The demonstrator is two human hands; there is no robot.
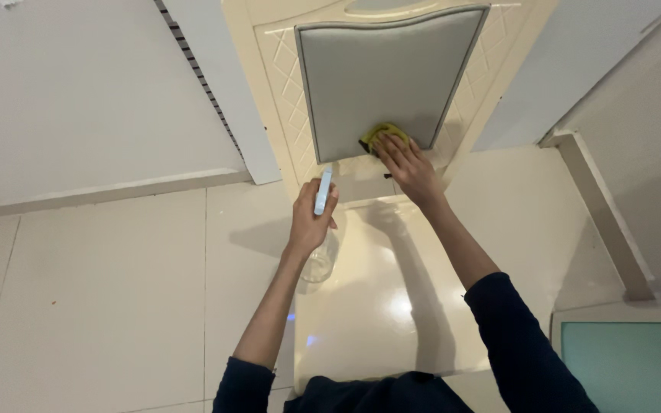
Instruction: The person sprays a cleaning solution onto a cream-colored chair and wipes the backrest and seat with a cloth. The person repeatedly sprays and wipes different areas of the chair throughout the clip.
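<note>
My right hand (pixel 409 166) presses a yellow-green cloth (pixel 381 134) against the lower edge of a grey padded panel (pixel 380 73) set in a cream carved frame (pixel 288 80). My left hand (pixel 311 216) grips a clear spray bottle (pixel 320 256) with a pale blue-white spray head (pixel 323 191), held upright to the left of the cloth. The bottle's body hangs below my fist. Both sleeves are dark blue and pushed up the forearms.
A glossy cream surface (pixel 380 306) lies below the panel, beneath my arms. Pale floor tiles (pixel 109 283) spread to the left. A white wall with a baseboard (pixel 101 191) runs at the far left. A glass-topped piece with a teal panel (pixel 629 363) sits at lower right.
</note>
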